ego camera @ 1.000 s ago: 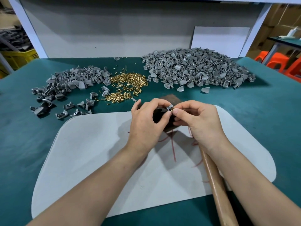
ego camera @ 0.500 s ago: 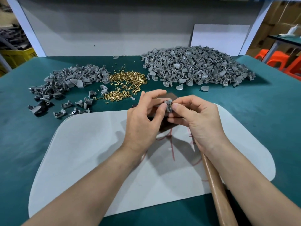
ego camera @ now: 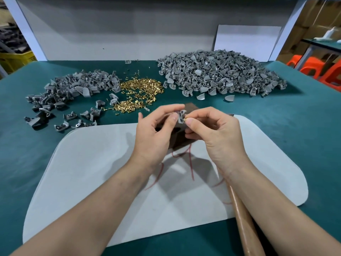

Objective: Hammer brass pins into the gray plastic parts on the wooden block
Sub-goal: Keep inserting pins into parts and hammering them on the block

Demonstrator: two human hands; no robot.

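gray plastic part (ego camera: 180, 116) pinched in left hand (ego camera: 156, 133); right hand (ego camera: 212, 132) pinches brass pin (ego camera: 185, 119).

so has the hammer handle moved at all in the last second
No. The wooden hammer handle still lies at the same slant, crossing the white mat's near edge at the same spot.

Bench: table (ego camera: 304, 137) under a teal cover. A pale gray mat (ego camera: 92, 172) lies in front of me, with red lines drawn on it. The wooden block (ego camera: 191, 107) stands at its far edge. A wooden handle (ego camera: 241, 224) lies across the mat's near right edge. Far right: large heap of gray plastic parts (ego camera: 221, 74). Far left: smaller heap (ego camera: 73, 85), strays scattered near it. Loose brass pins (ego camera: 140, 89) lie between the two heaps.
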